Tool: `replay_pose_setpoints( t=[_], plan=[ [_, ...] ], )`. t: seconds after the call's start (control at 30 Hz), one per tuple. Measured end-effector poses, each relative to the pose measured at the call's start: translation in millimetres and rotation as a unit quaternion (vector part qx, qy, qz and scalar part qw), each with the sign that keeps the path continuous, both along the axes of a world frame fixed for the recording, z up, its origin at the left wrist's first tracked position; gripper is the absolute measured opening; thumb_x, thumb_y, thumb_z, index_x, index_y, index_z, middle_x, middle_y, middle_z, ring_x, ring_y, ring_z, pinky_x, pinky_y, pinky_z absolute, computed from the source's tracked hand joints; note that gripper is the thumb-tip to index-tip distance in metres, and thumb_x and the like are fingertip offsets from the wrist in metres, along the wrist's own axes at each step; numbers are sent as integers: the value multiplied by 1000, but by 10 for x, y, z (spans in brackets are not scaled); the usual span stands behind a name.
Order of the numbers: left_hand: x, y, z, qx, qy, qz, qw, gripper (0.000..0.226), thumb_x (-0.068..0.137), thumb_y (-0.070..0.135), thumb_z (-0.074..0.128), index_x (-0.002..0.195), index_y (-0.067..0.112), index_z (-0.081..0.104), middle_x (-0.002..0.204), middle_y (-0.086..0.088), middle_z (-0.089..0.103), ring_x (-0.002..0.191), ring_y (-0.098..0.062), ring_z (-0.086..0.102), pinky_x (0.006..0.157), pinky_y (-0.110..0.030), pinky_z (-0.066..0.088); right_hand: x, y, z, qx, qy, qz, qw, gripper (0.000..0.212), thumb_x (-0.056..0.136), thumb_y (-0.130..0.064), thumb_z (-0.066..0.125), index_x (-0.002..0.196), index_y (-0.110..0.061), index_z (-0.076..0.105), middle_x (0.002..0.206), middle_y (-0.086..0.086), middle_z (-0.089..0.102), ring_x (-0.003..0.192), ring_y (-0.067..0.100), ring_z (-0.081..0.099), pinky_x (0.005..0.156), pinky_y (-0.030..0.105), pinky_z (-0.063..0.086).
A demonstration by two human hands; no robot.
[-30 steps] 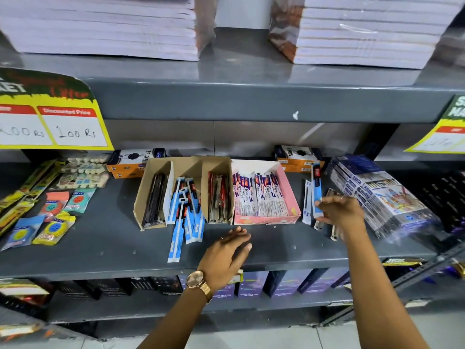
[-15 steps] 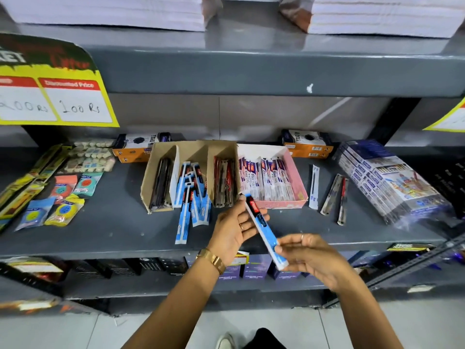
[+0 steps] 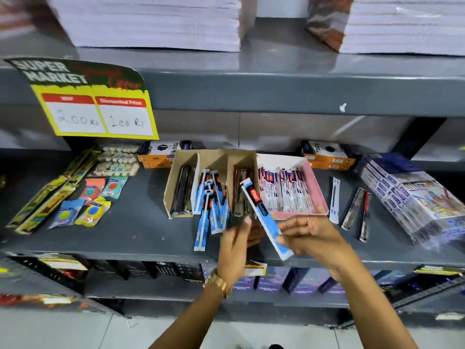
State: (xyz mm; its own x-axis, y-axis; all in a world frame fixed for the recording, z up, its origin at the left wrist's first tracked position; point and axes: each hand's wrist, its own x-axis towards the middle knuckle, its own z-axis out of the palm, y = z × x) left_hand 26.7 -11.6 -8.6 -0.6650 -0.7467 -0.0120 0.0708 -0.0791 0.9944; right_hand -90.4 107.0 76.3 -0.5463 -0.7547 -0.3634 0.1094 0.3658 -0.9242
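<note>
My right hand pinches the lower end of a long blue-and-white pen packet that slants up to the left in front of the shelf. My left hand is beside the packet on its left, blurred, fingers straight, holding nothing that I can see. Behind them stands a brown cardboard divider box holding dark packets, several blue packets spilling out of its middle slot, and reddish packets. A pink tray of white pen packets sits right of it.
The grey metal shelf also carries yellow and blue sachets at left, loose pens and stacked blue boxes at right, orange boxes at the back. A yellow price sign hangs above. Paper stacks fill the top shelf.
The right hand took the blue packet from the shelf's right side and brought it in front of me. The left hand held its upper part half a second ago and has come off it.
</note>
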Motion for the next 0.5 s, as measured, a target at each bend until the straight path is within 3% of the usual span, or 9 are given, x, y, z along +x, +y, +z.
replay_pose_setpoints(
  t=[0.03, 0.07, 0.1, 0.17, 0.23, 0.37, 0.43, 0.5],
  plan=[
    [81, -28, -86, -147, -26, -7, 989, 35, 97, 35, 47, 83, 14, 72, 73, -14, 72, 64, -27, 67, 55, -33, 52, 23, -123, 69, -28, 2, 4, 1000, 26, 70, 6, 77, 89, -11, 72, 63, -3, 75, 54, 0, 66, 46, 12, 50],
    [156, -49, -172, -290, -56, -34, 955, 28, 95, 29, 49, 86, 14, 70, 73, -14, 71, 65, -24, 64, 58, -32, 49, 57, -258, 119, -50, 8, 4, 999, 31, 70, 8, 76, 94, -11, 71, 67, -2, 75, 58, 1, 68, 48, 13, 51],
    [220, -88, -255, -406, -87, -71, 907, 20, 92, 23, 53, 93, 13, 71, 84, -12, 73, 76, -22, 66, 68, -30, 51, 109, -425, 157, -62, 19, 5, 998, 36, 70, 8, 76, 99, -12, 69, 71, 0, 75, 63, 4, 69, 50, 15, 52],
    [262, -132, -363, -542, -115, -107, 825, 21, 89, 12, 60, 107, 9, 70, 112, -9, 70, 109, -23, 62, 94, -32, 49, 236, -778, 170, -66, 46, 18, 997, 43, 72, 7, 76, 110, -10, 66, 83, 7, 73, 75, 12, 69, 55, 20, 56],
    [276, -127, -394, -593, -106, -120, 789, 21, 84, 6, 64, 105, 6, 68, 114, -10, 69, 111, -25, 60, 97, -33, 47, 368, -1159, 100, -51, 81, 37, 995, 47, 75, 7, 73, 119, -6, 61, 98, 17, 70, 82, 20, 66, 63, 29, 60],
    [291, -119, -393, -636, -104, -89, 759, 6, 75, 7, 64, 74, 10, 60, 74, -8, 66, 72, -23, 52, 65, -29, 42, 565, -1737, -141, 39, 198, 48, 978, 53, 79, 8, 63, 130, -6, 55, 119, 19, 62, 100, 33, 66, 82, 45, 59],
    [308, -122, -396, -633, -135, -84, 758, 14, 74, 14, 53, 64, 11, 63, 64, -5, 66, 58, -23, 55, 52, -26, 44, 639, -1877, -230, 79, 279, 62, 955, 43, 80, 7, 55, 122, -3, 58, 120, 22, 60, 108, 39, 61, 87, 42, 55],
    [313, -110, -412, -628, -156, -88, 757, 16, 68, 14, 50, 58, 11, 62, 58, -5, 64, 50, -24, 55, 46, -24, 45, 696, -1943, -268, 102, 319, 79, 939, 17, 81, 7, 50, 93, 2, 60, 104, 25, 58, 107, 43, 59, 75, 39, 50]
  ],
)
